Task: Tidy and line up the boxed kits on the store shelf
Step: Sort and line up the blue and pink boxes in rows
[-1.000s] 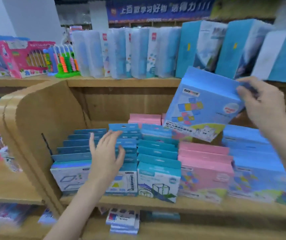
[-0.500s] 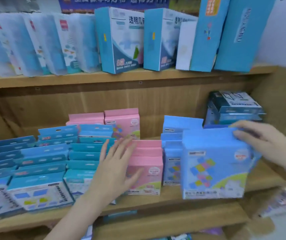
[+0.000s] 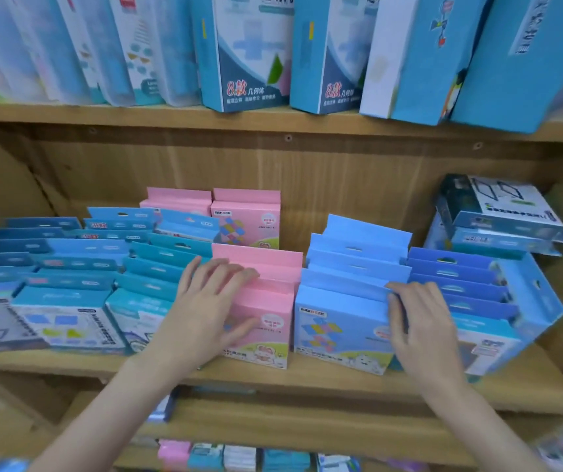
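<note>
Boxed kits stand in rows, front to back, on the middle wooden shelf [image 3: 307, 379]. At the centre, the front light-blue box [image 3: 338, 332] stands upright at the shelf's front edge, heading a row of the same colour, and the front pink box [image 3: 266, 332] stands just beside it on its left, heading a pink row.

The right hand [image 3: 419, 321] rests against the right edge of the light-blue box, fingers straight and close together, thumb along the box's top corner; it presses rather than clasps. The left hand [image 3: 205, 308] lies flat with fingers spread over the top flaps of the pink row, its thumb stretched across the front of the pink box, holding nothing.

Right of the right hand a row of darker blue hang-tab boxes [image 3: 460, 287] leans back, the outermost tilted toward the shelf's side wall. Behind them, flat boxes [image 3: 498, 212] lie stacked. Left of the left hand run several rows of teal and blue boxes [image 3: 75, 267]. Two more pink boxes [image 3: 246, 216] stand at the back.

On the upper shelf, tall blue cartons [image 3: 246, 52] stand upright, printed "8款 几何体". The small logo on the light-blue box is too blurred to read.
</note>
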Motion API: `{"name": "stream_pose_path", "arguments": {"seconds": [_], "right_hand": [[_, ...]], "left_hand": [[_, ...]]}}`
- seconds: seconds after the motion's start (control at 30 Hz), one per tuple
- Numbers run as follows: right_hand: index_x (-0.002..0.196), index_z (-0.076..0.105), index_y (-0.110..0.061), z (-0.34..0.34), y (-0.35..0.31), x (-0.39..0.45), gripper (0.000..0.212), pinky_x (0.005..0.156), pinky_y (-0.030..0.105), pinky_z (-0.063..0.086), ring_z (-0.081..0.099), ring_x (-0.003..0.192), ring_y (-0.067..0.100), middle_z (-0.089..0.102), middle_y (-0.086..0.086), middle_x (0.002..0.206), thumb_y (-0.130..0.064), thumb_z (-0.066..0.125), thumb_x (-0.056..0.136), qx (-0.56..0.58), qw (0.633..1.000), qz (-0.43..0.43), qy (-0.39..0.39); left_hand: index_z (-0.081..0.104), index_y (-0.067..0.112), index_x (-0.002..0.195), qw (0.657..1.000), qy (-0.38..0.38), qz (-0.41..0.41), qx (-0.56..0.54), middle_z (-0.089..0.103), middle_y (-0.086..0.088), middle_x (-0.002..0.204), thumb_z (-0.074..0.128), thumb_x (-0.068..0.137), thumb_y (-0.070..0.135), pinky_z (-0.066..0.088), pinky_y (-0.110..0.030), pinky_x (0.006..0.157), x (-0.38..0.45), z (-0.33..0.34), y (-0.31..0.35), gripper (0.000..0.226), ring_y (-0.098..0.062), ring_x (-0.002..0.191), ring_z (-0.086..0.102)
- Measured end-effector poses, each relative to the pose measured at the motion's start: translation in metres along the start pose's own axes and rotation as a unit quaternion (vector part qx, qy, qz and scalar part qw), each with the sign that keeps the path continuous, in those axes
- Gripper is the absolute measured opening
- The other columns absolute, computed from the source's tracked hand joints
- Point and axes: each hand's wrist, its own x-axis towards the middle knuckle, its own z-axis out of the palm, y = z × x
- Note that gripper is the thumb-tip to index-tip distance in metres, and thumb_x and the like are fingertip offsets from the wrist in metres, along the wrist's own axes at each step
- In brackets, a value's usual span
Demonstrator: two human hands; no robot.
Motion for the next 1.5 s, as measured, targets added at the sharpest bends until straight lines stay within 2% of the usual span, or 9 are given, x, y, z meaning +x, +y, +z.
{"name": "stream_pose_path", "arguments": {"seconds": [0.23, 0.43, 0.57, 0.63, 0.77, 0.87, 1.13, 1.3, 1.5], "right_hand": [[0.091, 0.063, 0.0, 0.005, 0.007, 0.013, 0.03, 0.066, 0.035, 0.033, 0.041, 0.081, 0.023, 0.063, 0.011, 0.082, -0.017, 0.039, 0.089, -0.075, 0.997, -0.015, -0.012], [0.097, 0.059, -0.007, -0.016, -0.023, 0.036, 0.024, 0.072, 0.03, 0.025, 0.043, 0.092, 0.024, 0.055, 0.008, 0.098, -0.015, 0.041, 0.083, -0.062, 0.998, -0.008, -0.019], [0.098, 0.059, -0.009, -0.008, -0.061, 0.086, 0.023, 0.077, 0.04, 0.039, 0.044, 0.092, 0.021, 0.056, 0.003, 0.097, -0.017, 0.042, 0.084, 0.016, 0.998, -0.024, -0.047], [0.103, 0.06, -0.007, 0.015, -0.083, 0.116, 0.021, 0.082, 0.042, 0.041, 0.051, 0.096, 0.026, 0.061, 0.006, 0.101, -0.013, 0.049, 0.087, 0.043, 0.992, -0.047, -0.112], [0.129, 0.046, -0.005, 0.085, -0.113, 0.174, 0.04, 0.095, 0.025, 0.033, 0.048, 0.119, 0.024, 0.052, 0.011, 0.13, -0.014, 0.053, 0.09, 0.042, 0.938, -0.051, -0.342], [0.134, 0.039, -0.001, 0.132, -0.114, 0.202, 0.045, 0.105, 0.034, 0.033, 0.041, 0.127, 0.028, 0.044, 0.017, 0.137, -0.017, 0.05, 0.093, -0.016, 0.898, -0.049, -0.438], [0.129, 0.042, -0.003, 0.169, -0.099, 0.209, 0.038, 0.087, 0.044, 0.049, 0.057, 0.107, 0.036, 0.058, 0.021, 0.119, -0.011, 0.043, 0.092, -0.091, 0.907, -0.071, -0.404], [0.088, 0.059, -0.015, 0.168, -0.099, 0.212, 0.011, 0.078, 0.042, 0.05, 0.058, 0.092, 0.032, 0.059, 0.012, 0.097, -0.024, 0.054, 0.087, -0.097, 0.915, -0.103, -0.378], [0.105, 0.066, -0.012, 0.139, -0.075, 0.216, 0.025, 0.079, 0.035, 0.047, 0.059, 0.1, 0.03, 0.066, 0.008, 0.107, -0.012, 0.045, 0.092, -0.03, 0.943, -0.021, -0.332]], "left_hand": [[0.041, 0.026, 0.125, 0.999, -0.023, -0.002, -0.036, 0.054, 0.001, 0.123, 0.043, 0.081, 0.056, 0.015, -0.043, 0.108, -0.003, -0.003, 0.001, 0.053, -0.021, 0.123, 0.037], [0.048, 0.018, 0.128, 0.991, 0.042, -0.023, -0.124, 0.049, 0.001, 0.132, 0.035, 0.093, 0.045, 0.013, -0.038, 0.112, -0.002, -0.021, -0.027, 0.046, -0.01, 0.125, 0.038], [0.05, 0.013, 0.126, 0.993, 0.045, -0.046, -0.094, 0.054, -0.002, 0.127, 0.032, 0.092, 0.044, 0.013, -0.036, 0.11, -0.006, -0.03, -0.07, 0.049, -0.011, 0.122, 0.04], [0.049, 0.014, 0.129, 0.995, 0.02, -0.064, -0.074, 0.053, -0.001, 0.13, 0.026, 0.091, 0.047, 0.011, -0.035, 0.111, -0.006, -0.032, -0.089, 0.055, -0.012, 0.124, 0.04], [0.044, 0.018, 0.136, 0.989, -0.055, -0.106, -0.084, 0.042, 0.001, 0.143, 0.007, 0.08, 0.056, 0.0, -0.033, 0.113, 0.005, -0.03, -0.119, 0.077, -0.012, 0.138, 0.025], [0.04, 0.022, 0.139, 0.986, -0.088, -0.118, -0.082, 0.034, 0.005, 0.147, 0.003, 0.079, 0.056, -0.005, -0.028, 0.111, 0.012, -0.027, -0.131, 0.079, -0.008, 0.141, 0.014], [0.035, 0.027, 0.141, 0.978, -0.137, -0.133, -0.083, 0.031, 0.013, 0.148, -0.01, 0.07, 0.078, -0.006, -0.023, 0.11, 0.027, -0.025, -0.147, 0.098, 0.002, 0.139, 0.011], [0.038, 0.031, 0.139, 0.971, -0.187, -0.134, -0.065, 0.034, 0.014, 0.146, -0.016, 0.071, 0.075, -0.002, -0.026, 0.11, 0.037, -0.016, -0.149, 0.098, 0.001, 0.138, 0.015], [0.046, 0.033, 0.132, 0.975, -0.168, -0.122, -0.083, 0.046, 0.017, 0.136, -0.019, 0.067, 0.078, 0.006, -0.024, 0.109, 0.035, -0.017, -0.15, 0.102, 0.002, 0.13, 0.031]]}}
